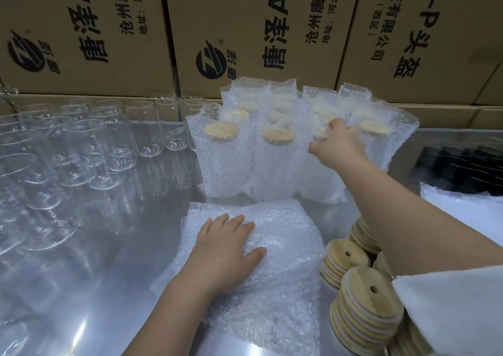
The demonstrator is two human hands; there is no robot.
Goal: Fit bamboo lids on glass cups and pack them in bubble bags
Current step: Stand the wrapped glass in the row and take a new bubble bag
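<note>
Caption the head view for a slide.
Right hand holds a bagged cup; left hand rests on bubble bags.

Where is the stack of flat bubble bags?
In the head view, the stack of bubble bags lies bottom centre under the left hand, left of the bamboo lids.

Bagged lidded cups [277, 162] stand upright behind flat bubble bags [285, 246], bare glass cups [89, 148] left, bamboo lids [364, 301] right

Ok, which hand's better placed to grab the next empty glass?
Left, probably. The left hand rests flat on the bubble bags, next to the empty glasses; the right hand is stretched out, holding a packed cup.
</note>
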